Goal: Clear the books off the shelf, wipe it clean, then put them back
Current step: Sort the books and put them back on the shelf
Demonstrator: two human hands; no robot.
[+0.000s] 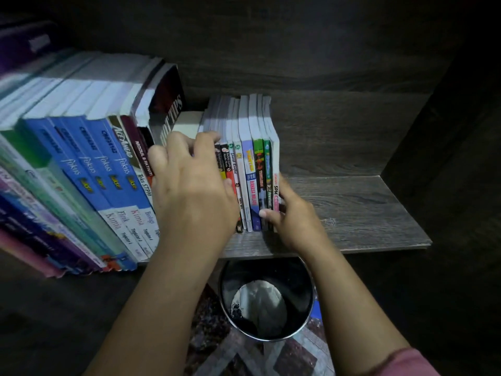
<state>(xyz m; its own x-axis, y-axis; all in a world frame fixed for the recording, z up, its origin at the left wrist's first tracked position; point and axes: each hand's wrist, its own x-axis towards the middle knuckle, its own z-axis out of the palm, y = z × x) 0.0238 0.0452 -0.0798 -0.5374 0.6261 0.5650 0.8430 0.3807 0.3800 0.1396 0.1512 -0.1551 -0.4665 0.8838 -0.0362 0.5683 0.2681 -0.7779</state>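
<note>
A row of small paperbacks (pixel 250 169) stands upright in the middle of the dark wooden shelf (pixel 357 210). My left hand (pixel 189 191) covers the left end of this row, its fingers curled over the tops of the books. My right hand (pixel 291 215) holds the right end, with the thumb across the lower spines and the fingers behind the last white book. To the left, several taller textbooks (pixel 103 169) with blue, green and purple spines lean to the left.
The shelf board to the right of the paperbacks is bare wood up to the dark side panel (pixel 433 147). Below the shelf edge stands a round black bin (pixel 267 297) with crumpled paper inside, on a patterned floor mat (pixel 217 348).
</note>
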